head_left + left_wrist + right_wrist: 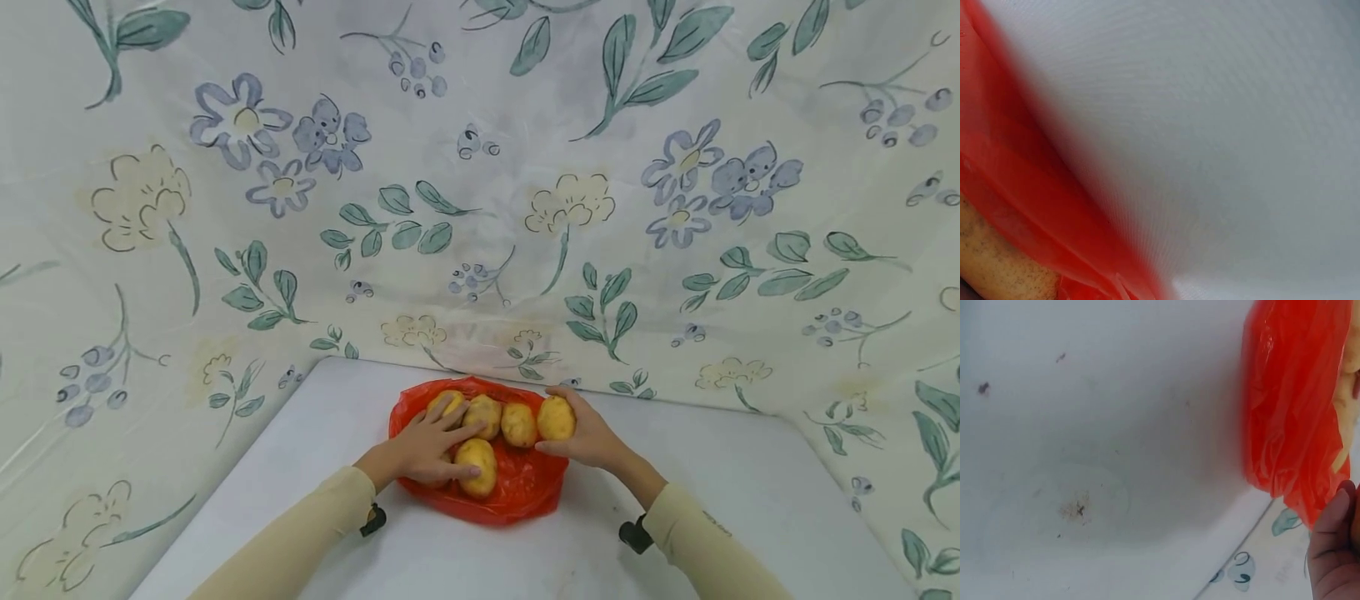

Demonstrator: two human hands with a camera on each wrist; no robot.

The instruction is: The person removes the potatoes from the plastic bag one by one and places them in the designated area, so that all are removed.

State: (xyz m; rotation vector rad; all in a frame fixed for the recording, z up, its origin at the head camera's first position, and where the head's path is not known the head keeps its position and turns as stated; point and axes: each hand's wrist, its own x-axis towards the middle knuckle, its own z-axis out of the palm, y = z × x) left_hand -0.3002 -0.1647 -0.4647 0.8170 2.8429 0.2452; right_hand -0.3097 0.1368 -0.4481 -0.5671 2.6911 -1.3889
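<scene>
A red plastic bag [525, 492] lies spread on the white table with several yellow potatoes in it. My right hand [596, 440] grips one potato [556, 418] at the bag's right edge, thumb below and fingers over the top. Spread fingers of my left hand [420, 452] lie over the potatoes on the left, the thumb across the front potato [477, 468]. Two more potatoes, a middle one [518, 425] and one at the back [483, 415], sit between the hands. In the right wrist view, the right thumb [1332, 547] shows beside the bag [1285, 406].
The white table [675, 450] extends around the bag and bears small dark specks in the right wrist view. A floral-patterned sheet [480, 250] hangs behind the table and along its sides. Black wrist-camera mounts [636, 535] sit under both forearms.
</scene>
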